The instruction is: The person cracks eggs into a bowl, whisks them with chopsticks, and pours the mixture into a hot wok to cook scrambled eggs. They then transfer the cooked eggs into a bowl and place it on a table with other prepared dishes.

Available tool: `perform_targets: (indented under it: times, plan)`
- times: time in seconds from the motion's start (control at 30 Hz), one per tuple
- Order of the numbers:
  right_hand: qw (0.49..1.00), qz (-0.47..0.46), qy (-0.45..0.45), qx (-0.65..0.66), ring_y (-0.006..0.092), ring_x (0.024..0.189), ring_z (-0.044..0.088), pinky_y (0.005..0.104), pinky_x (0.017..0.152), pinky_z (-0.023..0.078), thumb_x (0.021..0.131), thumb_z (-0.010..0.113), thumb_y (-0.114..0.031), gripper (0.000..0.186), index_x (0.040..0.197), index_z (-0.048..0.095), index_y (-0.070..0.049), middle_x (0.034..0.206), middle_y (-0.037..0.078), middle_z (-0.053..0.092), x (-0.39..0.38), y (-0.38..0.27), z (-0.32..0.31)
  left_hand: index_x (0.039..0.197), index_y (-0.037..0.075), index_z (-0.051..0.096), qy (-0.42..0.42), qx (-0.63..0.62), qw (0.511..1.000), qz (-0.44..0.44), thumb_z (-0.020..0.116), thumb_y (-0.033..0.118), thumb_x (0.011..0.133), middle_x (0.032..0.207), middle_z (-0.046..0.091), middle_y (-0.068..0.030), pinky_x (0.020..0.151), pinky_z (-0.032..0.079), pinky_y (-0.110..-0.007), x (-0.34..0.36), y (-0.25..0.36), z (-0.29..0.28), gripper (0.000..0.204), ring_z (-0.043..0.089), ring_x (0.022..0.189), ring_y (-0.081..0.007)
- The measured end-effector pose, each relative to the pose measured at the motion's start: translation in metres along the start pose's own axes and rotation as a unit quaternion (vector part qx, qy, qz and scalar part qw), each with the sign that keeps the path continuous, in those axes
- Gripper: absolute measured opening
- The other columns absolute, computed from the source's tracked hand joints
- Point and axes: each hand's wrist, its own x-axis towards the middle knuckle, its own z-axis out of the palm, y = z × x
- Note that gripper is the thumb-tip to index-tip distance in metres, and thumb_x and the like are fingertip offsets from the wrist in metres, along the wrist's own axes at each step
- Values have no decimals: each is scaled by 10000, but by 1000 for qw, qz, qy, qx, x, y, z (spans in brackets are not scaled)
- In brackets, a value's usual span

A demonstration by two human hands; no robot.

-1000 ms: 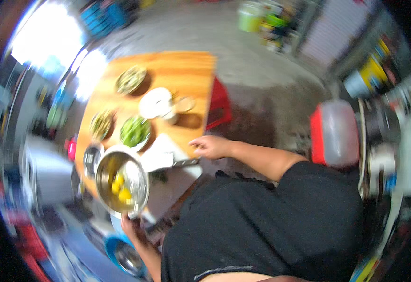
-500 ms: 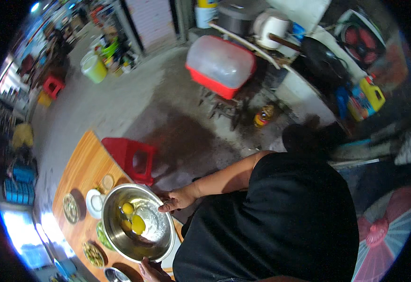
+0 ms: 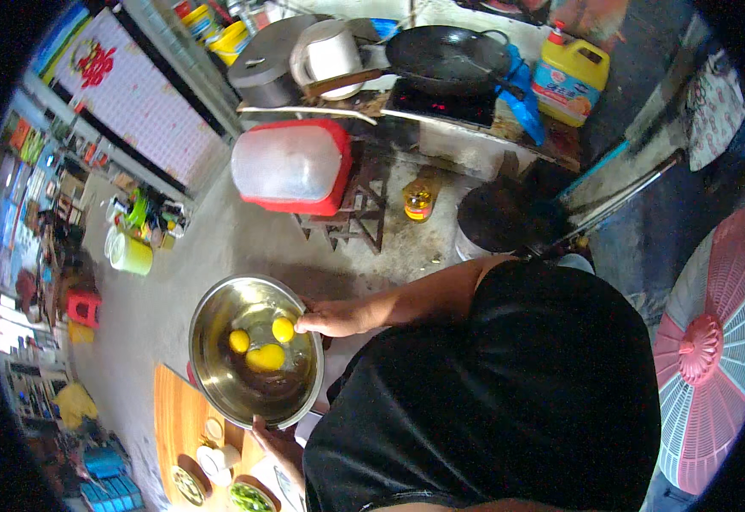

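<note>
A round stainless steel bowl (image 3: 219, 388) is held between my two hands, tilted so its inside shows. Several raw egg yolks (image 3: 266, 358) lie in clear egg white inside it. My right hand (image 3: 338, 318) grips the rim on the side nearer the stove, thumb over the edge. On the table side, my left hand (image 3: 277, 448) holds the lower rim, its fingers partly hidden beneath. The bowl is above the floor and the corner of a wooden table (image 3: 172, 410).
White cups (image 3: 217, 461) and dishes of food, one with chopped greens (image 3: 251, 497), stand on the table. Across the floor are a red lidded box (image 3: 291, 166) and an oil bottle (image 3: 418, 200). Behind sits a black wok (image 3: 447, 60) on a cooker; a pink fan (image 3: 701, 350) is right.
The view has swung toward the cooking counter. Both hands have carried the bowl away from over the table dishes, and the yolks have shifted and spread apart inside it.
</note>
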Motion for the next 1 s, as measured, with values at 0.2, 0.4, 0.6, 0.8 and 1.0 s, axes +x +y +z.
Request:
perform_targets:
  times: [0.2,0.4,0.6,0.8,1.0]
  plan:
    - [993,-76,55,-75,190,1145,456,341,985,380,940,495,-271,579,1401,269,-3,1268,118,488,-60,-84,-103,1293,40,470,-111,-67,991,-36,520,396,887,1294,518,-137,1004,399,-455,17,-21,127,542,502,1178,-294]
    - [982,132,116,69,268,1264,398,361,878,488,932,403,-585,735,1441,251,-78,1414,105,394,-120,-123,-160,1154,15,541,-87,-53,990,-102,500,260,850,1160,602,-134,980,421,-433,39,-28,210,393,564,1088,-297]
    - [956,193,220,9,215,927,604,344,787,494,981,223,-560,659,1330,458,-54,1232,146,549,-169,-83,-234,1096,20,548,-233,-62,955,-172,460,277,851,1073,621,-119,932,446,-425,83,-23,256,366,588,1020,-286]
    - [811,167,533,-172,225,834,611,359,758,503,961,436,-373,417,1198,569,-57,1006,131,636,-275,-93,-302,1141,21,540,-244,-51,955,-161,456,255,854,1135,599,-117,954,424,-434,134,-20,294,380,560,1067,-281]
    - [598,199,490,-602,315,1030,550,426,848,451,854,601,-321,439,1251,538,-146,1157,168,562,-281,-117,-346,1203,11,512,-298,-97,932,-182,453,201,849,1176,582,-123,967,424,-444,160,-27,324,406,553,1095,-285]
